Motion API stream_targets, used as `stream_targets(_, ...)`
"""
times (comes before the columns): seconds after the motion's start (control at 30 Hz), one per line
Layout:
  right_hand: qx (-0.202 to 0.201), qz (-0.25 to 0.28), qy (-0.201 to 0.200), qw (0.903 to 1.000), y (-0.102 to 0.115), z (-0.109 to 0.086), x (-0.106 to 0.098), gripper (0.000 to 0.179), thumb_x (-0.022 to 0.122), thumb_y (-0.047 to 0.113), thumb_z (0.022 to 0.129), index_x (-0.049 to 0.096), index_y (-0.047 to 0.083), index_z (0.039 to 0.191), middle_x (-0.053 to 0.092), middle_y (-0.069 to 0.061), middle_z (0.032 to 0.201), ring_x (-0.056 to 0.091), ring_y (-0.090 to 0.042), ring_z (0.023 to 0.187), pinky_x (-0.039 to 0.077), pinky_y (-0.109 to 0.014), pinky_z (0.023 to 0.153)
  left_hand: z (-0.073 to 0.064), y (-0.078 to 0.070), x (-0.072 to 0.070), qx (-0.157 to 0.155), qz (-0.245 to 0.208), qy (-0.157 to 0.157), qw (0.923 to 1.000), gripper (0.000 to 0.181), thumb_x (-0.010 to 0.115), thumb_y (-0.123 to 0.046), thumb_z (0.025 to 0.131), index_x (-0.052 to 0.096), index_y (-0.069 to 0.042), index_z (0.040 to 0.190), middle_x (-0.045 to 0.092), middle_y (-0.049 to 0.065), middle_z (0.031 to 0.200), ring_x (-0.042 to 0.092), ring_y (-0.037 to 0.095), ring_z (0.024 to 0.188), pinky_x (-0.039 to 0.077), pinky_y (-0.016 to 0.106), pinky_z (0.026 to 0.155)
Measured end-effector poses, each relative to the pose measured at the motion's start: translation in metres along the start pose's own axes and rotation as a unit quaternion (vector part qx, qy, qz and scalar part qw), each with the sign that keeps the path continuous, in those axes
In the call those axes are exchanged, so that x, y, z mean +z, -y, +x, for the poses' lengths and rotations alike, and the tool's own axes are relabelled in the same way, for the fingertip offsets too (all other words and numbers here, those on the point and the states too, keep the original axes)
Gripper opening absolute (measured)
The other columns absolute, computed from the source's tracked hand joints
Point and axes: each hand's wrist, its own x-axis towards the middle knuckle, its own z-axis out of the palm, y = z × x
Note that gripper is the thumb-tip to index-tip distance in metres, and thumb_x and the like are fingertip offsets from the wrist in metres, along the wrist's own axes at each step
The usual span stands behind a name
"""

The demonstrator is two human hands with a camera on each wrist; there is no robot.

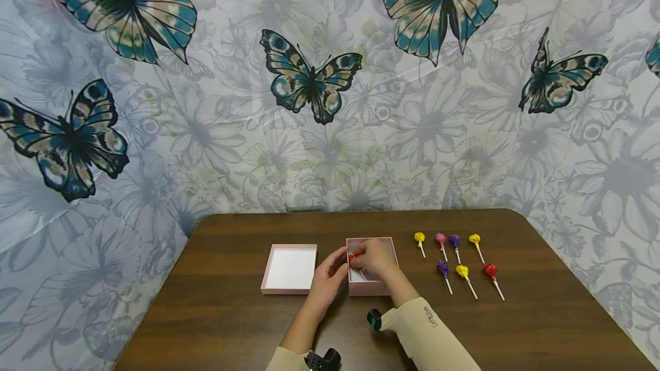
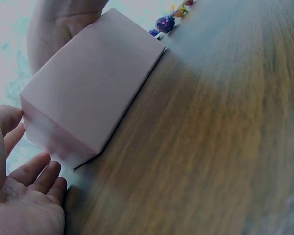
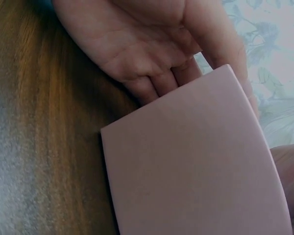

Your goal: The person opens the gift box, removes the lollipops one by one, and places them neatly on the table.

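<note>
A small pink box point(image 1: 368, 289) with a white inside stands in the middle of the table. My right hand point(image 1: 380, 259) reaches over its rim, fingertips pinching a red lollipop point(image 1: 352, 257) by the box's inner left side; a white stick shows below them. Along the outer left wall, my left hand point(image 1: 325, 280) stands with fingers apart and fingertips right at the box. In the left wrist view, the left fingers point(image 2: 36, 169) touch the box's corner. The right wrist view shows the left palm point(image 3: 152, 49) behind the box wall, which hides the contents.
A shallow pink lid point(image 1: 289, 268), white inside, lies left of the box. Right of it, several lollipops lie in two rows, among them a pink one point(image 1: 440, 238), a purple one point(image 1: 443, 268) and a red one point(image 1: 490, 270). A butterfly-print cloth point(image 1: 330, 170) hangs behind the table point(image 1: 232, 325).
</note>
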Motion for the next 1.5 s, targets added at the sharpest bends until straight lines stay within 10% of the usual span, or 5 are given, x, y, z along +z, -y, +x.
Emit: stream_targets(1.5,0.020,0.065,-0.100,0.9927,0.013,-0.024,-0.051,0.022,0.079,0.022,0.085,0.078,0.009,0.103,0.075,-0.003,0.086,0.060,-0.015,0.073,0.049,-0.024,0.060,0.002,0.002,0.000,-0.017,0.009,-0.009,0.9998,0.044,0.057,-0.021,0.102,0.052,-0.018,0.145,0.051,0.009,0.151,0.045,0.030,0.142,0.038,0.049,0.118)
